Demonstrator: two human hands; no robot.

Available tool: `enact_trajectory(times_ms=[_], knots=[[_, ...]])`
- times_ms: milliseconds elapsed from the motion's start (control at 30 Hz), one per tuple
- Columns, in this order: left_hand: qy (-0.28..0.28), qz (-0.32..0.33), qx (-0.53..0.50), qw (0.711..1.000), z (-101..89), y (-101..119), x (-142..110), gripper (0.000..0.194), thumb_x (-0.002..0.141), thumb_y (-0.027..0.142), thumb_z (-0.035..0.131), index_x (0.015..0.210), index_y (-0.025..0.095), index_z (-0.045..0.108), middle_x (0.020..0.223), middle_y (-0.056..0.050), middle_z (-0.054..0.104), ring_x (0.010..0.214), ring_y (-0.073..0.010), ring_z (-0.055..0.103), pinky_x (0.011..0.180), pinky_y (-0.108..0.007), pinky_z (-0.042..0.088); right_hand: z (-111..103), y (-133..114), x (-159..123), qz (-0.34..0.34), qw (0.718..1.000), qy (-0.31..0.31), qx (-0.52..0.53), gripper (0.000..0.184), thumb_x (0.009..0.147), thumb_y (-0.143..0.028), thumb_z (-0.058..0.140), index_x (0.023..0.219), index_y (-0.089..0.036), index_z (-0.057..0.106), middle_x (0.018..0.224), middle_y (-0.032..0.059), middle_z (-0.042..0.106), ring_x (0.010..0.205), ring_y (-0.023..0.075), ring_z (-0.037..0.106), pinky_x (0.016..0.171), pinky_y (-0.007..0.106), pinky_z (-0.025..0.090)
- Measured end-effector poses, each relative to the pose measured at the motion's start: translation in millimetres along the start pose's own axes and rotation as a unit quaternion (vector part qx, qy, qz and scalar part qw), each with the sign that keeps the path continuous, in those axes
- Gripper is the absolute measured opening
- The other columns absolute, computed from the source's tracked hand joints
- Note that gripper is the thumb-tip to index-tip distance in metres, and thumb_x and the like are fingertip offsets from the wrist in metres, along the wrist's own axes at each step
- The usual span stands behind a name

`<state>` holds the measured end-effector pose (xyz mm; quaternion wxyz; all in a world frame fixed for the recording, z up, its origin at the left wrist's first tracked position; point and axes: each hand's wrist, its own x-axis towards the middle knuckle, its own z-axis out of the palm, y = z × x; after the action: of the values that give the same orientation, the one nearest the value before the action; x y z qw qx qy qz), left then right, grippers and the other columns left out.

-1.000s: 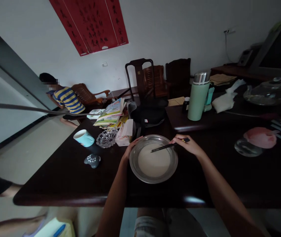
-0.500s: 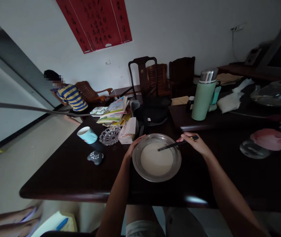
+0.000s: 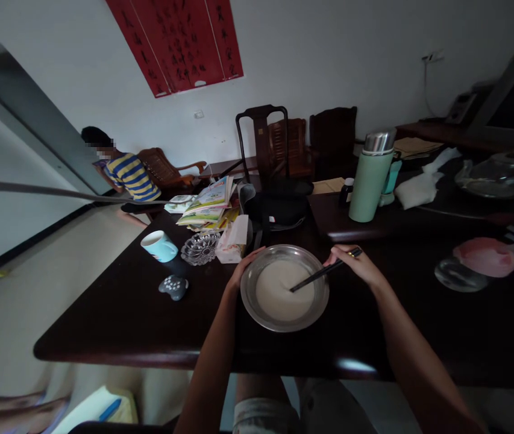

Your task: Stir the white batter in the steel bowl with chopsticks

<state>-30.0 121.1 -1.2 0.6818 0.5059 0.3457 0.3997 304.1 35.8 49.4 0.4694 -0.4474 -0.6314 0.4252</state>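
Observation:
A round metal bowl [image 3: 247,304] with a pale, smooth batter [image 3: 277,292] sits near the front edge of the dark wooden table [image 3: 125,313]. My left hand [image 3: 241,270] is curled against the bowl's left rim, holding it steady. My right hand [image 3: 357,265] is closed on a pair of dark chopsticks [image 3: 322,274], whose tips dip into the batter near the bowl's middle.
Left of the bowl are a blue mug [image 3: 159,246], a glass ashtray [image 3: 200,248], a small grey gadget [image 3: 173,286], a tissue pack [image 3: 234,240] and stacked books [image 3: 206,205]. A green thermos [image 3: 369,176] and pink item [image 3: 487,256] stand right. A person in a striped shirt [image 3: 130,176] sits far left.
The chopstick tips have dropped from the bowl's upper part down into the middle of the batter. My left hand keeps its hold on the rim. The camera shifted slightly.

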Motion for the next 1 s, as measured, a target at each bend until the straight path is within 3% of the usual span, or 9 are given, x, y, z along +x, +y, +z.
enact_trajectory(times_ms=[133, 233, 367, 567, 667, 800, 1000], knots=[[0.006, -0.003, 0.001, 1.0, -0.8, 0, 1, 0.06, 0.069, 0.048, 0.076, 0.121, 0.019, 0.07, 0.134, -0.009, 0.062, 0.132, -0.0352, 0.048, 0.116, -0.044, 0.027, 9, 0, 2, -0.018, 0.997, -0.069, -0.02, 0.041, 0.088, -0.057, 0.056, 0.075, -0.022, 0.071, 0.085, 0.005, 0.078, 0.089, 0.0271, 0.072, 0.085, 0.039, 0.051], [0.01, 0.002, 0.013, 1.0, -0.5, 1, 1, 0.061, 0.07, 0.049, 0.075, 0.123, 0.018, 0.069, 0.135, -0.009, 0.061, 0.132, -0.0349, 0.047, 0.116, -0.044, 0.027, 6, 2, 3, -0.03, 0.999, -0.025, -0.032, 0.04, 0.088, -0.057, 0.057, 0.078, -0.022, 0.072, 0.09, 0.0056, 0.078, 0.093, 0.028, 0.071, 0.087, 0.04, 0.05], [0.01, 0.004, 0.031, 0.999, 0.3, 2, 0, 0.062, 0.069, 0.05, 0.075, 0.122, 0.018, 0.069, 0.134, -0.01, 0.062, 0.131, -0.036, 0.048, 0.115, -0.044, 0.028, -2, 3, 1, -0.013, 1.0, 0.021, 0.0, 0.046, 0.087, -0.06, 0.055, 0.067, -0.022, 0.068, 0.074, 0.0056, 0.076, 0.079, 0.0268, 0.072, 0.083, 0.04, 0.051], [0.009, 0.002, 0.022, 1.0, 0.6, 2, 0, 0.06, 0.07, 0.048, 0.074, 0.122, 0.018, 0.069, 0.135, -0.009, 0.061, 0.131, -0.035, 0.048, 0.116, -0.043, 0.027, 16, -1, 2, -0.034, 0.996, -0.077, -0.033, 0.04, 0.09, -0.055, 0.054, 0.077, -0.022, 0.072, 0.087, 0.0051, 0.078, 0.089, 0.0266, 0.072, 0.083, 0.038, 0.051], [0.01, -0.003, 0.011, 1.0, 0.5, 2, 0, 0.06, 0.07, 0.048, 0.074, 0.122, 0.017, 0.069, 0.133, -0.01, 0.062, 0.13, -0.0353, 0.049, 0.115, -0.043, 0.029, 13, 3, 3, -0.038, 0.998, -0.035, -0.035, 0.039, 0.089, -0.056, 0.056, 0.079, -0.021, 0.072, 0.089, 0.0055, 0.078, 0.092, 0.0279, 0.071, 0.085, 0.039, 0.05], [0.011, -0.004, 0.015, 1.0, 0.7, 2, 0, 0.06, 0.071, 0.048, 0.073, 0.122, 0.017, 0.069, 0.131, -0.01, 0.064, 0.129, -0.0353, 0.05, 0.114, -0.043, 0.029, 0, 6, 3, -0.017, 0.999, 0.028, 0.001, 0.045, 0.087, -0.06, 0.056, 0.067, -0.021, 0.068, 0.074, 0.0052, 0.076, 0.081, 0.0271, 0.072, 0.083, 0.039, 0.05], [0.009, -0.003, 0.003, 1.0, 0.9, 1, 0, 0.061, 0.069, 0.048, 0.075, 0.122, 0.018, 0.07, 0.134, -0.009, 0.062, 0.13, -0.0354, 0.05, 0.114, -0.043, 0.03, 11, 0, 2, -0.017, 0.997, -0.074, -0.025, 0.04, 0.089, -0.056, 0.055, 0.076, -0.022, 0.071, 0.085, 0.005, 0.078, 0.09, 0.028, 0.071, 0.084, 0.039, 0.05]])
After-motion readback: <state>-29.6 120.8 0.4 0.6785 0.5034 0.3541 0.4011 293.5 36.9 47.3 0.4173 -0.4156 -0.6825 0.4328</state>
